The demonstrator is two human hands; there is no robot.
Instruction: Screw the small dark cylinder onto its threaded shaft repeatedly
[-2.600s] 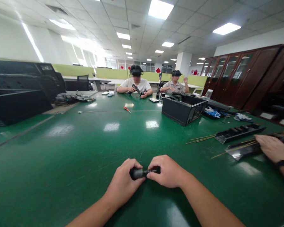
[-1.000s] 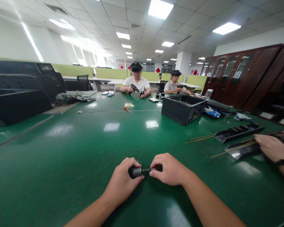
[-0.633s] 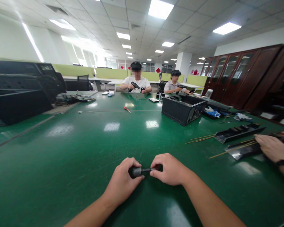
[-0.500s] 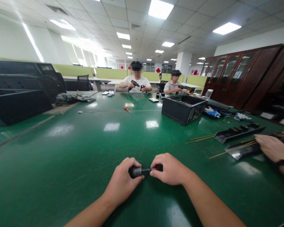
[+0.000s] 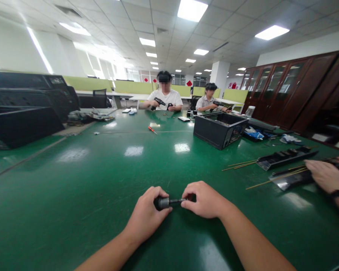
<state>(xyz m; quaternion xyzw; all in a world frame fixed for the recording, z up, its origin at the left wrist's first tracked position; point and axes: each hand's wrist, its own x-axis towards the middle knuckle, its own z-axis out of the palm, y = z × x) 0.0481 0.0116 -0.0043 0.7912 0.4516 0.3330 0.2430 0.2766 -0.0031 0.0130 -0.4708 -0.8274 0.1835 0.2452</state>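
Note:
Over the near middle of the green table, my left hand wraps its thumb and fingers around a dark cylindrical part with a grey collar. A thin dark shaft sticks out of the collar to the right. At its far end my right hand pinches the shaft between thumb and fingertips. Whatever lies behind those fingertips is partly hidden, and the back of the cylinder is covered by my left palm. The part lies roughly level between both hands; its exact kind I cannot make out.
Ahead lies an orange screwdriver. A black computer case stands to its right. At right, another person's hand rests by black metal channels and thin brass-coloured rods. Two people opposite hold power drills. More cases stand left.
My right hand has shifted slightly right and up, along the shaft, so a little more of it shows. My left hand keeps its hold on the cylinder.

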